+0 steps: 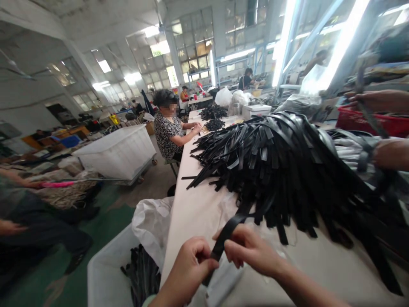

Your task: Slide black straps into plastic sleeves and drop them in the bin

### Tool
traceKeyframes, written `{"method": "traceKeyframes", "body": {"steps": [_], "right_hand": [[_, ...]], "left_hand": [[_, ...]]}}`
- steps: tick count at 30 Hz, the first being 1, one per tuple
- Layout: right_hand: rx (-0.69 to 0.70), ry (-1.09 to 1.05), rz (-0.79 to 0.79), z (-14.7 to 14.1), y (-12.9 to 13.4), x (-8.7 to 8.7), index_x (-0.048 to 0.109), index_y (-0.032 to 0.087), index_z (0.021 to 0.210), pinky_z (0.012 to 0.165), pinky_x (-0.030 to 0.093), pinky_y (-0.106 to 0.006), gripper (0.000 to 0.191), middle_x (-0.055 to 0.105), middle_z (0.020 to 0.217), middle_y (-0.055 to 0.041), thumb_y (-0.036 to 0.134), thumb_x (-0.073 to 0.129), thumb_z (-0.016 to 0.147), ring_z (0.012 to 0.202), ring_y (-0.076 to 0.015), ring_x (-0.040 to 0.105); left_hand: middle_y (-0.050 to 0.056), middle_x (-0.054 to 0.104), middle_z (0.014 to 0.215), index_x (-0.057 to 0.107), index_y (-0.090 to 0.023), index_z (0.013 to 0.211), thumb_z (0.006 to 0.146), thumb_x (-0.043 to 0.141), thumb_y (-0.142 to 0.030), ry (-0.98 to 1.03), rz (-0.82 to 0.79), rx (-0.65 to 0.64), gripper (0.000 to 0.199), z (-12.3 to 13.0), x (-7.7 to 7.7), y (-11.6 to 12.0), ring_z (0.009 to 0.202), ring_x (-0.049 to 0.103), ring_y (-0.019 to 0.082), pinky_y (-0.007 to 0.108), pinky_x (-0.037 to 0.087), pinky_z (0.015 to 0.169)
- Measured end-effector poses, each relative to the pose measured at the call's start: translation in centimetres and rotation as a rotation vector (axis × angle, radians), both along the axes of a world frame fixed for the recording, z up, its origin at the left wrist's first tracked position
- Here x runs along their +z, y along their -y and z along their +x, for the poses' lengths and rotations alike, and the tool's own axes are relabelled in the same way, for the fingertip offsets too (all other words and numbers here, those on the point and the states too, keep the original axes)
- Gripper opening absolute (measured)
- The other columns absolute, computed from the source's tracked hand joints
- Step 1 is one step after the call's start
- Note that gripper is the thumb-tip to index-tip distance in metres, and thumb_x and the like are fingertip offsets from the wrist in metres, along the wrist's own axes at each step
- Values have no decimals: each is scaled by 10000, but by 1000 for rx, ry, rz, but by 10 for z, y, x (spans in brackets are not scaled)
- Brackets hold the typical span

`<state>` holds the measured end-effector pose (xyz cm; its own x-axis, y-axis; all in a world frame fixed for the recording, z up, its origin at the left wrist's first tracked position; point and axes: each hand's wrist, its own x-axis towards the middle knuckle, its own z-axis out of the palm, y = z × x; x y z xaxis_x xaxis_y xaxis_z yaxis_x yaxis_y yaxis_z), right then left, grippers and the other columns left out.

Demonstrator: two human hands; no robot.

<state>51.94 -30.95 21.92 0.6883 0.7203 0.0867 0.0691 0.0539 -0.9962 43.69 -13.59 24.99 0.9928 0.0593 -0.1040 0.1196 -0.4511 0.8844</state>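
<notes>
glare: tube lights point(283, 42) upper right | daylight: far windows point(159, 48) | dim: lower-left floor point(110, 219) | blur: both side edges

Your only view comes from the camera worn on your head, facing forward and down along the desk point(188, 196). It looks from close above the black strap point(228, 228) at the lower middle and reaches to the far windows point(194, 59) near the top.

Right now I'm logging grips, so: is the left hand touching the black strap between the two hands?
Touching. The head view shows the left hand closed on the black strap, thumb lying over it near its lower end.
</notes>
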Motion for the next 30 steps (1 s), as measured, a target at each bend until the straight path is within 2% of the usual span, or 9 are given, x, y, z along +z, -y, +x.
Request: {"method": "traceKeyframes", "body": {"steps": [2, 4, 8, 12, 14, 16, 20, 26, 30], "right_hand": [[-165, -68, 30, 2, 0, 0, 528, 157, 593, 392, 257, -198, 524, 470, 475, 21, 579, 499, 901, 398, -74, 377], [-310, 71, 57, -4, -3, 1, 506, 164, 534, 425, 273, -211, 538, 437, 460, 22, 547, 504, 912, 430, -80, 362], [-248, 288, 160, -21, -8, 0, 608, 172, 541, 496, 359, -234, 488, 476, 489, 0, 508, 558, 891, 504, -112, 437], [-143, -79, 222, -16, -11, -1, 724, 134, 754, 403, 257, -207, 413, 397, 440, 50, 530, 635, 827, 408, -76, 337], [-203, -327, 289, -9, -11, 0, 723, 99, 870, 374, 168, -196, 465, 318, 419, 90, 551, 624, 828, 370, -51, 235], [-267, -372, 309, -7, -12, 0, 712, 84, 905, 369, 157, -187, 480, 339, 419, 90, 550, 605, 850, 359, -42, 239], [-305, 42, 243, -22, -11, -1, 711, 108, 933, 366, 301, -176, 365, 534, 484, 19, 433, 548, 927, 366, -71, 435], [-609, 780, 237, -22, 2, 8, 706, 184, 1058, 574, 534, -230, 195, 695, 683, -27, 176, 607, 890, 506, -121, 618], [-388, 808, 243, -25, 3, 24, 721, 185, 1035, 547, 525, -214, 179, 688, 648, -32, 201, 604, 901, 517, -131, 628]], "left_hand": [[26, 599, 713, 566, -160, 688, 804, 661, -354, -51, -11, -37, 245, -4, -1, 0, 708, 563, 175, 265, 396, 647], [37, 638, 723, 531, -170, 818, 886, 550, -469, -142, -136, -71, 307, -7, -3, 2, 638, 603, 172, 259, 421, 591], [-44, 544, 546, 421, -207, 855, 914, 455, -535, -196, -202, -77, 335, -11, -5, 7, 380, 420, 102, 207, 276, 404], [-35, 509, 614, 428, -215, 808, 934, 439, -410, -114, -5, -119, 232, -14, 2, 5, 536, 457, 128, 236, 340, 524], [11, 581, 748, 453, -215, 824, 919, 452, -336, -94, 120, -108, 154, -15, 10, 4, 722, 547, 175, 265, 395, 661], [40, 624, 874, 476, -216, 877, 893, 460, -261, -103, 208, -97, 51, -16, 21, 3, 865, 575, 208, 286, 401, 764], [26, 637, 884, 487, -214, 1014, 828, 503, -173, -187, 294, -177, 191, -13, 46, 3, 847, 589, 214, 286, 395, 763], [56, 655, 1072, 514, -227, 1111, 869, 536, -266, -175, 369, -220, 246, -8, 67, -6, 1007, 583, 240, 301, 376, 858], [24, 642, 908, 496, -203, 1169, 806, 641, -277, -207, 356, -240, 398, -3, 68, -3, 825, 569, 211, 280, 383, 740]]}}
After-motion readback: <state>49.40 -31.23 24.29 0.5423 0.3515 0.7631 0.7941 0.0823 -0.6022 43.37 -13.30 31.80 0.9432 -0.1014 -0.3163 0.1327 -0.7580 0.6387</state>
